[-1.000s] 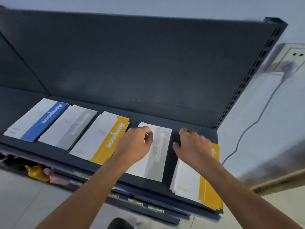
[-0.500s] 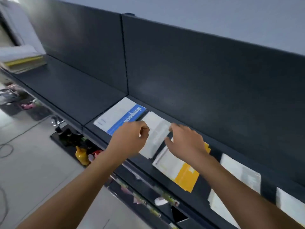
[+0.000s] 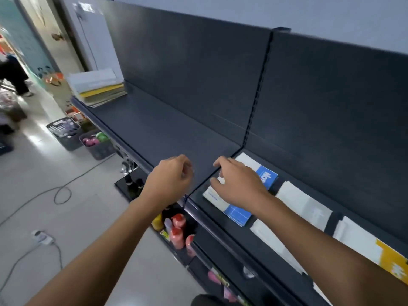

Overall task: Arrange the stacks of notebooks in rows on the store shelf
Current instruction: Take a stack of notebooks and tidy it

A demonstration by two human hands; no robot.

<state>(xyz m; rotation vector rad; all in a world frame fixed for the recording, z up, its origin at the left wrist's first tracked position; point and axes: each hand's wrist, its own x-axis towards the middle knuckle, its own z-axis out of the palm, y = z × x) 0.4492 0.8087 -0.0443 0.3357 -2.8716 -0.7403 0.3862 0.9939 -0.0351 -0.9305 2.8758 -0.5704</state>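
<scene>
A dark shelf (image 3: 167, 133) runs from the far left to the near right. On its right section lie notebook stacks in a row: a white-and-blue stack (image 3: 238, 212), a white-and-grey stack (image 3: 304, 206), and a white-and-yellow stack (image 3: 375, 248). At the shelf's far left end sits a tall mixed pile of notebooks (image 3: 97, 87). My left hand (image 3: 170, 182) hovers over the shelf's front edge with loosely curled fingers, holding nothing. My right hand (image 3: 238, 184) hangs over the blue stack, fingers spread and relaxed; contact with it is unclear.
Below the shelf's front edge stand red and yellow bottles (image 3: 176, 230). Two grey baskets (image 3: 81, 138) of goods sit on the floor at the left. A cable (image 3: 59, 193) and a power strip (image 3: 42, 237) lie on the floor. A person (image 3: 13, 76) stands far left.
My view has swung left along the shelf, from its right end to the bare left section. Both hands moved left with it, from the grey and yellow stacks to the blue stack.
</scene>
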